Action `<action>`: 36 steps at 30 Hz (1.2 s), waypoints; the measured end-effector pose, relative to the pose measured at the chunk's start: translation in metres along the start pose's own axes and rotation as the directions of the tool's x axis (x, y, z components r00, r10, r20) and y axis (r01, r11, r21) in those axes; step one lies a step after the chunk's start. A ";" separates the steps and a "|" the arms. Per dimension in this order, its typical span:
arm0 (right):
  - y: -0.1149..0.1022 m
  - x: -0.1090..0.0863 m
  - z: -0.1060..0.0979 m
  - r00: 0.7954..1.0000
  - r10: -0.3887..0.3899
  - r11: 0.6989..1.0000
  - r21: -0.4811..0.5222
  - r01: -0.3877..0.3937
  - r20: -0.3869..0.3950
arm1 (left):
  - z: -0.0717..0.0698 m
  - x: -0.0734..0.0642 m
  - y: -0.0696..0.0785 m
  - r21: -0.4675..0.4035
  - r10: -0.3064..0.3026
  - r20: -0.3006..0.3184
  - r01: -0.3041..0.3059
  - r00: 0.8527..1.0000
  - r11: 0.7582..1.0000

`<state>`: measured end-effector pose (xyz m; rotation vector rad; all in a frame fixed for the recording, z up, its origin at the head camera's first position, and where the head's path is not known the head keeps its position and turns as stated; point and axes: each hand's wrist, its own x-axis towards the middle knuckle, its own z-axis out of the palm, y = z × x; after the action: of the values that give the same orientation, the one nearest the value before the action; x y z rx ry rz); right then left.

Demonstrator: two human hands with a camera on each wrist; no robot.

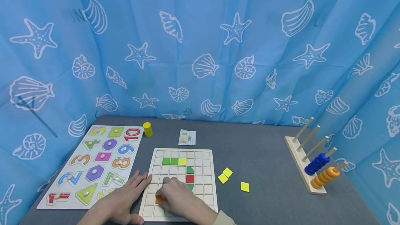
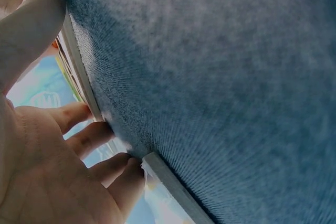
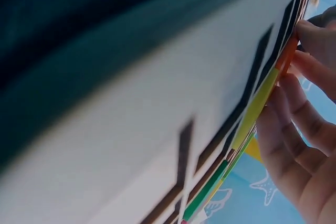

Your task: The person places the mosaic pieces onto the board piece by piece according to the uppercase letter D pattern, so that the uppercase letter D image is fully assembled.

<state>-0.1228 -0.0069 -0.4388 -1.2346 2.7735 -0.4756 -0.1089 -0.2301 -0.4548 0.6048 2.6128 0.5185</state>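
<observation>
A pale wooden grid board (image 1: 206,171) lies on the table. My left hand (image 1: 122,197) rests at its left edge, fingers extended and thumb near the lower corner. Over the lower left cells, my right hand (image 1: 179,195) pinches an orange tile (image 1: 159,199) at the board's surface; in the right wrist view the orange tile (image 3: 287,56) touches thumb and fingertip. Beside it in that view is a yellow piece (image 3: 255,111), hidden from the head view by the hand. Green squares (image 1: 170,161), a yellow square (image 1: 182,161), a red square (image 1: 190,178) and green rounded pieces (image 1: 190,169) sit in other cells.
Three yellow squares (image 1: 245,186) lie right of the board. A number-and-shape puzzle (image 1: 104,180) is at the left, with a yellow cylinder (image 1: 148,129) near its top corner. Behind the board lies a pattern card (image 1: 187,137). A bead-and-peg stand (image 1: 300,162) stands at the right.
</observation>
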 end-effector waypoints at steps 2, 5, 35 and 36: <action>0.000 0.000 0.000 1.000 -0.003 1.000 -0.001 0.003 -0.008 | 0.000 0.000 0.000 0.001 0.003 -0.002 -0.003 1.000 1.000; 0.000 0.000 0.001 1.000 0.001 1.000 -0.017 -0.002 -0.020 | 0.000 0.000 -0.001 0.005 0.008 -0.006 -0.008 1.000 1.000; 0.023 -0.027 -0.024 0.989 0.137 0.988 0.074 -0.133 -0.047 | 0.003 -0.001 -0.002 0.017 0.025 -0.020 -0.024 0.999 1.000; 0.026 -0.029 -0.025 0.989 0.141 0.987 0.080 -0.137 -0.051 | 0.003 -0.001 -0.002 0.018 0.023 -0.020 -0.023 1.000 1.000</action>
<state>-0.1262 0.0369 -0.4250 -1.0193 2.8339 -0.6072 -0.1074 -0.2314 -0.4577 0.6393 2.6352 0.5118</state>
